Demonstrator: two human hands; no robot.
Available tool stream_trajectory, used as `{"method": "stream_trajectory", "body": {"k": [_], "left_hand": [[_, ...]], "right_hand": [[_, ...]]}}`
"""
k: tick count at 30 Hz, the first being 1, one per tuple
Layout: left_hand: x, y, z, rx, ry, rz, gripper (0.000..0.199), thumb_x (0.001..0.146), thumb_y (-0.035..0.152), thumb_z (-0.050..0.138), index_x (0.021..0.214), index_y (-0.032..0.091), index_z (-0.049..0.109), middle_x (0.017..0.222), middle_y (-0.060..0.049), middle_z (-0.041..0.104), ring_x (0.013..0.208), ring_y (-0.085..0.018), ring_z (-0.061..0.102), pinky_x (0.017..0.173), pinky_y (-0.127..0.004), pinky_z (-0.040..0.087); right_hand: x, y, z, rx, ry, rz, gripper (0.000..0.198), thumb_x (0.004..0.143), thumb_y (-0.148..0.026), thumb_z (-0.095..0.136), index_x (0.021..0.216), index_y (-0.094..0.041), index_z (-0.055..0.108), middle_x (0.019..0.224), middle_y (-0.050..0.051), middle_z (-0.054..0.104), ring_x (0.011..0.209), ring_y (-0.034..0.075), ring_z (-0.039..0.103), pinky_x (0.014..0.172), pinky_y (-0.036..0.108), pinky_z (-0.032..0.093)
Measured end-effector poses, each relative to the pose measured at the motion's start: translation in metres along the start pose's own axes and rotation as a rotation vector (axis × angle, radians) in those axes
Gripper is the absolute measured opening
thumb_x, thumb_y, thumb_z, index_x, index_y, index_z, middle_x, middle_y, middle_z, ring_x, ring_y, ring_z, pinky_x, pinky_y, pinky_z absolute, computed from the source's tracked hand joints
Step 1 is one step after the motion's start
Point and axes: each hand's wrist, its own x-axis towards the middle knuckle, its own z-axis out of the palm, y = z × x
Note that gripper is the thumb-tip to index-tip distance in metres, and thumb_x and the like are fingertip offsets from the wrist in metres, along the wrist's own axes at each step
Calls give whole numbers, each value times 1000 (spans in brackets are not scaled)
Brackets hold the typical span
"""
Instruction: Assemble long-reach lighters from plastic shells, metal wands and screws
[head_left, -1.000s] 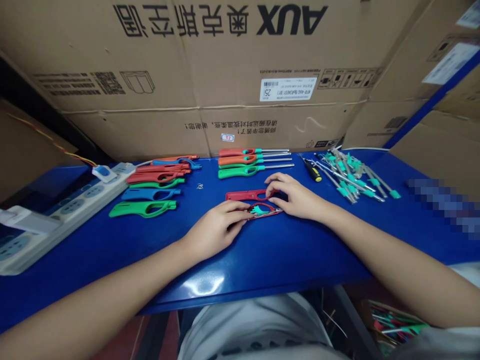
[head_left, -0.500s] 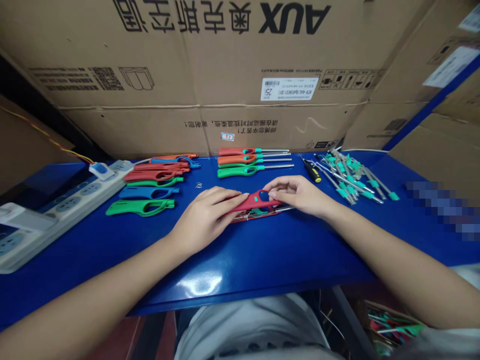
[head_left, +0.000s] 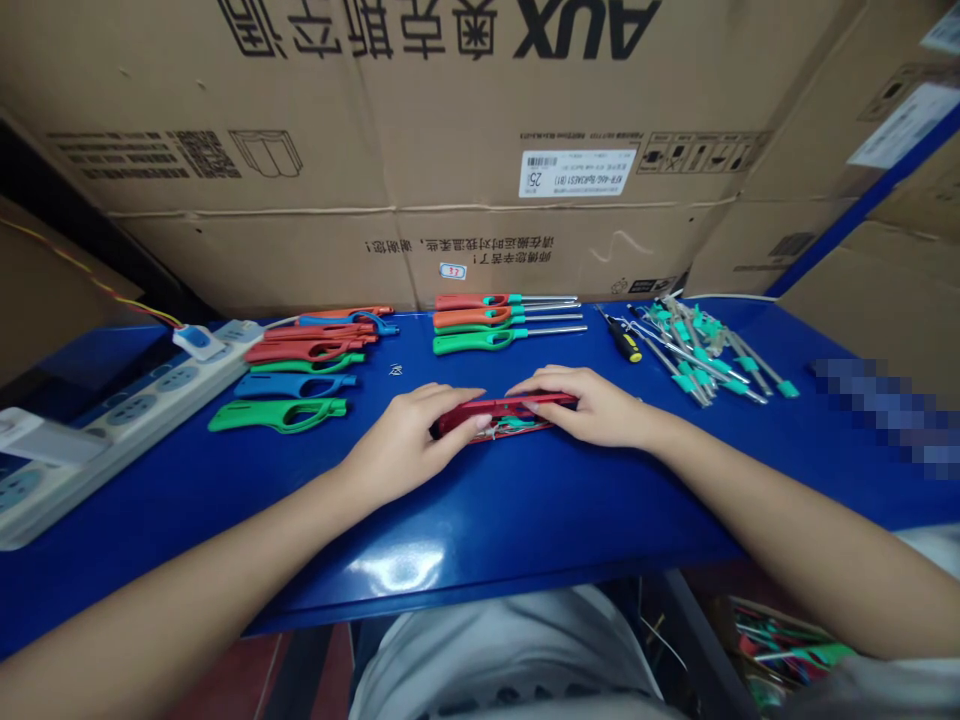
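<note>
Blue table (head_left: 525, 500): red lighter (head_left: 504, 410) between hands.

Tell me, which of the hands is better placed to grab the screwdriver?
Probably the right hand: the screwdriver lies just beyond it, while the left hand sits at the red lighter's far end.

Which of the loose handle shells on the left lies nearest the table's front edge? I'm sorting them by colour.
The green shell, alone at the front of that group. The blue shell lies just behind it, and the rest are stacked further back.
</note>
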Motion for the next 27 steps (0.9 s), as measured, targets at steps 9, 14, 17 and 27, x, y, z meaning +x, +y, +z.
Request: {"method": "stream_trajectory", "body": {"k": [9, 14, 17, 27], "left_hand": [[0, -1, -4, 29, -47, 47, 38, 105, 33, 42, 129, 15, 65, 112, -10, 69, 103, -22, 65, 94, -37, 51], [0, -2, -4, 102, -75, 95, 40, 102, 40, 49, 130, 16, 63, 113, -11, 66, 103, -24, 63, 96, -42, 52], [0, -3, -3, 126, -98, 86, 38, 100, 41, 54, 126, 16, 66, 111, -11, 66, 101, -24, 63, 96, -43, 51], [-2, -2, 0, 161, -178, 14, 32, 96, 38, 61, 118, 16, 69, 109, -10, 68, 99, -25, 62, 92, -43, 52]], "right_hand": [[0, -2, 0, -35, 3, 22, 37, 92, -38, 64, 126, -24, 66, 122, 6, 72, 108, 21, 68, 96, 34, 50], [0, 2, -3, -122, -13, -17, 36, 93, -40, 64, 124, -22, 66, 109, 9, 71, 100, 23, 65, 91, 38, 49], [0, 2, -2, -177, -31, -27, 37, 92, -38, 66, 124, -22, 64, 112, 10, 67, 105, 24, 62, 95, 41, 45], [-1, 0, 2, -274, -128, -42, 34, 94, -43, 63, 121, -22, 62, 117, 10, 65, 110, 26, 58, 94, 41, 37]]}}
